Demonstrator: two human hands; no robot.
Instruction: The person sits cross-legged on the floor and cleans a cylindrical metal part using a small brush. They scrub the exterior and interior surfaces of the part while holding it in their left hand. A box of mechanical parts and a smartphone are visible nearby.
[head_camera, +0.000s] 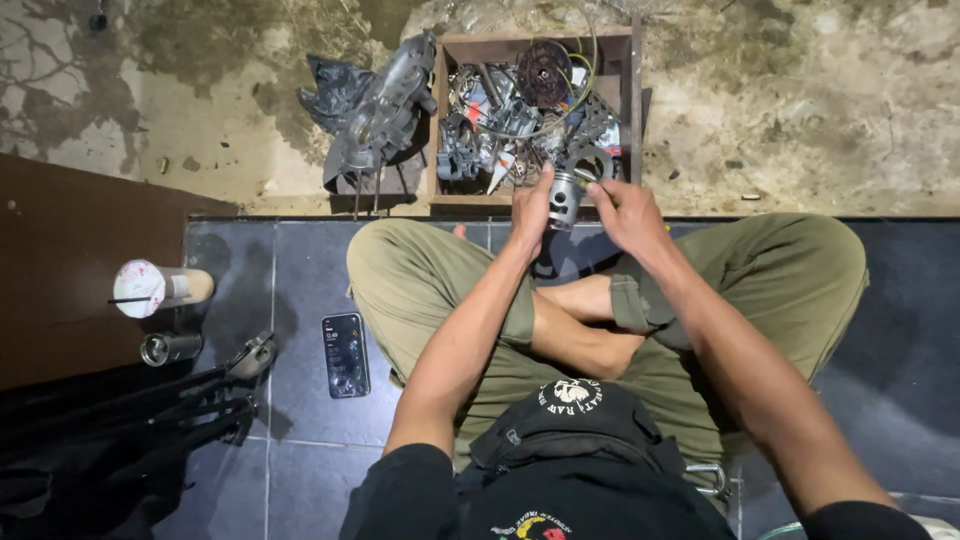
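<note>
Gripping a metal piston (565, 197) between left hand (530, 205) and right hand (625, 212), both closed on it, the person holds it over the wooden parts box (634, 100); a slip could drop it among the scrap.

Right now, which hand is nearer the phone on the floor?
Left. The left hand holds the metal cylinder on the phone's side; the right hand sits farther right, beyond the cylinder.
</note>
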